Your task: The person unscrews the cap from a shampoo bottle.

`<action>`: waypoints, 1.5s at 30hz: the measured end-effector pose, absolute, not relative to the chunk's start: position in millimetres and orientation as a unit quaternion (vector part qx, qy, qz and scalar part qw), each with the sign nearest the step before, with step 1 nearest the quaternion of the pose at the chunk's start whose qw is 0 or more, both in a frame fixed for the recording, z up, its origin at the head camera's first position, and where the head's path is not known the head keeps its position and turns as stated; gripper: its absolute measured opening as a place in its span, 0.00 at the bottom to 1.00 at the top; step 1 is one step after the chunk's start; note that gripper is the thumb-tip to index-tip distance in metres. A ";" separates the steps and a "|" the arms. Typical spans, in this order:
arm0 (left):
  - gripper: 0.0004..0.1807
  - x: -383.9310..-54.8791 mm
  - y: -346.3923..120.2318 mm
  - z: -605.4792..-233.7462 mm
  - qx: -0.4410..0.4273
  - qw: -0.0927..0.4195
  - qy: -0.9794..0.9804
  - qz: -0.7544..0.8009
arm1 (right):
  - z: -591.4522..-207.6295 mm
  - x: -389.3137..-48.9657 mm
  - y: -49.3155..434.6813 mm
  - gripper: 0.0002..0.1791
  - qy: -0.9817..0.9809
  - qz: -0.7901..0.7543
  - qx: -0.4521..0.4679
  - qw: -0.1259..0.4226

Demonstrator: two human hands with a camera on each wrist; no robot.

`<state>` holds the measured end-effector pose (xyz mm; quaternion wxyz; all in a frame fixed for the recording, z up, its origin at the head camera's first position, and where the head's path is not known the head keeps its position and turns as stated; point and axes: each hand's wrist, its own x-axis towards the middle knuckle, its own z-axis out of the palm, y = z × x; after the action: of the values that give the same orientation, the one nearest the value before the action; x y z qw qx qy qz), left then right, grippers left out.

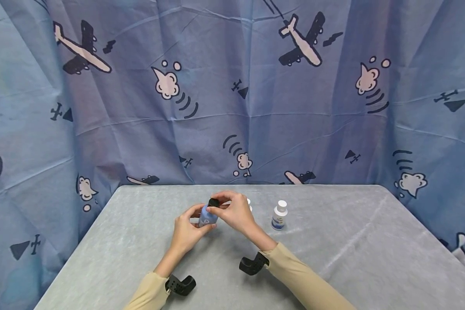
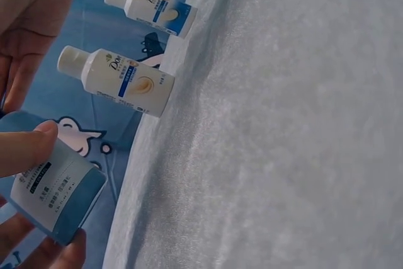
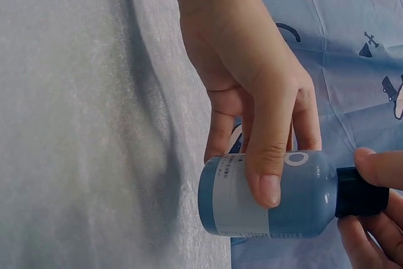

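Note:
A blue bottle (image 1: 208,216) with a black cap (image 1: 214,202) is held between both hands above the table. My left hand (image 1: 187,230) grips the bottle's body, thumb across its pale label, as the right wrist view shows on the bottle (image 3: 302,200). With thumb and fingers my right hand (image 1: 234,210) pinches the black cap (image 3: 362,191). In the left wrist view the bottle's lower end (image 2: 75,200) shows between the left thumb and fingers. Two white Dove bottles stand beyond the hands: a nearer one (image 2: 129,83) and another with a blue lower label (image 2: 160,11).
On the grey-covered table (image 1: 352,241), one white bottle (image 1: 280,215) stands to the right of my right hand. The other white bottle (image 1: 249,204) is mostly hidden behind that hand. A blue curtain (image 1: 209,94) with airplane prints hangs past the table's far edge.

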<state>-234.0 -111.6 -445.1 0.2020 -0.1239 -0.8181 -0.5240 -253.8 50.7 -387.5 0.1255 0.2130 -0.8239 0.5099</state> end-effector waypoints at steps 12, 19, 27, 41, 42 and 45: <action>0.30 -233.9 -116.1 -444.7 -0.137 0.163 -0.815 -0.540 | -383.1 -253.3 51.3 0.15 -0.814 0.522 0.241 0.085; 0.29 -234.0 -117.8 -446.9 -0.139 0.140 -0.815 -0.546 | -384.4 -253.7 53.0 0.16 -0.804 0.532 0.261 0.052; 0.30 -232.3 -115.0 -445.5 -0.122 0.164 -0.823 -0.530 | -383.3 -254.1 53.1 0.20 -0.808 0.523 0.267 0.054; 0.30 -234.3 -110.3 -444.4 -0.106 0.203 -0.822 -0.521 | -384.1 -253.0 51.4 0.17 -0.828 0.504 0.222 0.108; 0.30 -234.3 -110.0 -444.5 -0.107 0.202 -0.822 -0.522 | -384.6 -253.2 51.4 0.17 -0.826 0.505 0.224 0.110; 0.30 -234.3 -109.0 -444.4 -0.109 0.203 -0.820 -0.524 | -384.3 -253.1 51.5 0.16 -0.822 0.512 0.225 0.108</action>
<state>-234.3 -109.0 -444.4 0.2025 -0.1088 -0.8199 -0.5243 -253.1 51.5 -384.3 0.1079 0.2254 -0.8220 0.5117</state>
